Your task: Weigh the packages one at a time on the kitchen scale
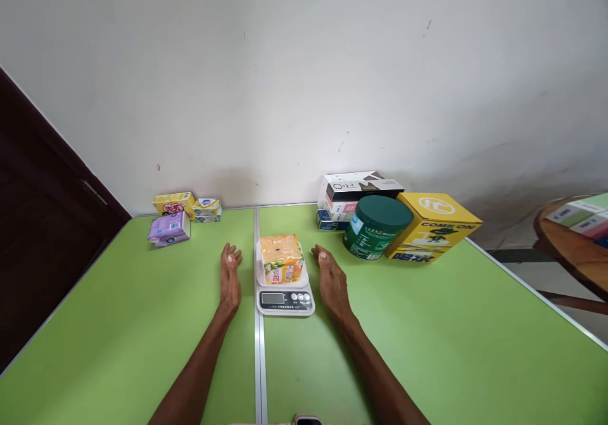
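A white kitchen scale (286,311) stands on the green table, with a dark display and round buttons at its front. On its platform rests an orange, plastic-wrapped pack (282,260) with printed fruit and lettering. My left hand (230,277) is to the left of the scale, fingers extended and holding nothing. On the other side, my right hand (333,279) is close to the scale's right edge, also empty with fingers stretched out. Neither hand touches the pack. I cannot make out any reading on the display.
Back left are a purple tissue pack (170,229), a yellow box (173,204) and small soap boxes (208,209). Back right stand a dark green tub (377,227), a large yellow box (433,227) and stacked cartons (363,189). A metal seam (258,349) divides the green table (142,323).
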Demonstrator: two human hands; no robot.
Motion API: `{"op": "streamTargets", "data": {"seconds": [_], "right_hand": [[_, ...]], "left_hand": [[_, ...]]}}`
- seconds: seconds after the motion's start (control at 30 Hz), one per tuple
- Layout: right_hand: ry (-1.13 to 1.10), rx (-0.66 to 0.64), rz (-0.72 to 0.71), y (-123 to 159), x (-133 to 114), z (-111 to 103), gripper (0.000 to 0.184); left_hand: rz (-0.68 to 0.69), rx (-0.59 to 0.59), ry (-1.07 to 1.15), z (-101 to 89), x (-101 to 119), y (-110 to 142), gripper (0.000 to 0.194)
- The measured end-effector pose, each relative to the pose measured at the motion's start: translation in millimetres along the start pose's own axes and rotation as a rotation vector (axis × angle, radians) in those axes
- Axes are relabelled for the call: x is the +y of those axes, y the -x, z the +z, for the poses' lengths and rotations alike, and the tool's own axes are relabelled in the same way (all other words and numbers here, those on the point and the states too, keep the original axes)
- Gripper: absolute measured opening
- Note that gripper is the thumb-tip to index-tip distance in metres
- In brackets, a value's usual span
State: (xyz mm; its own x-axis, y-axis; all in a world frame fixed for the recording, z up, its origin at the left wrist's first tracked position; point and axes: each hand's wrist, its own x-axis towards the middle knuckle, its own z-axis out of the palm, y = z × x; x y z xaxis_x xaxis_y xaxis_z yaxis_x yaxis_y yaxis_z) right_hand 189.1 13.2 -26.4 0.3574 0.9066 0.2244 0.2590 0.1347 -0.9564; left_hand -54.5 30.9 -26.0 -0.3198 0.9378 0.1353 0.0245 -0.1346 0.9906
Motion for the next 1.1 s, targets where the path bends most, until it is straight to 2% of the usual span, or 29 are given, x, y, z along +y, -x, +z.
{"op": "streamTargets", "data": {"seconds": [0.2,0.5,0.73,0.83,0.93,1.0,1.1], "right_hand": [[0.047,-0.046,-0.013,2.9,-2.1,5.5,0.083],[0.013,-0.031,0.003,4.2,-0.9,2.5,0.074],[0.035,-0.045,0.015,2.3,0.0,2.6,0.080],[0.045,0.002,-0.049,7.4,-5.5,-0.6,0.074],[0.058,0.054,-0.194,22.4,-18.7,-2.2,0.063],[0.040,0.031,-0.229,36.0,-29.3,0.8,0.060],[-0.007,-0.038,-0.147,54.8,-43.0,11.9,0.063]], "left_hand": [[0.050,-0.098,-0.032,1.2,-1.4,5.8,0.085],[0.028,-0.094,-0.024,1.1,2.4,7.6,0.079],[0.035,-0.099,-0.068,1.7,6.7,7.8,0.088],[0.164,-0.085,-0.199,6.0,17.3,25.0,0.089],[0.296,-0.132,-0.283,18.7,30.3,56.6,0.081],[0.292,-0.212,-0.252,30.8,36.4,77.2,0.081],[0.193,-0.270,-0.147,46.9,41.8,96.0,0.088]]}}
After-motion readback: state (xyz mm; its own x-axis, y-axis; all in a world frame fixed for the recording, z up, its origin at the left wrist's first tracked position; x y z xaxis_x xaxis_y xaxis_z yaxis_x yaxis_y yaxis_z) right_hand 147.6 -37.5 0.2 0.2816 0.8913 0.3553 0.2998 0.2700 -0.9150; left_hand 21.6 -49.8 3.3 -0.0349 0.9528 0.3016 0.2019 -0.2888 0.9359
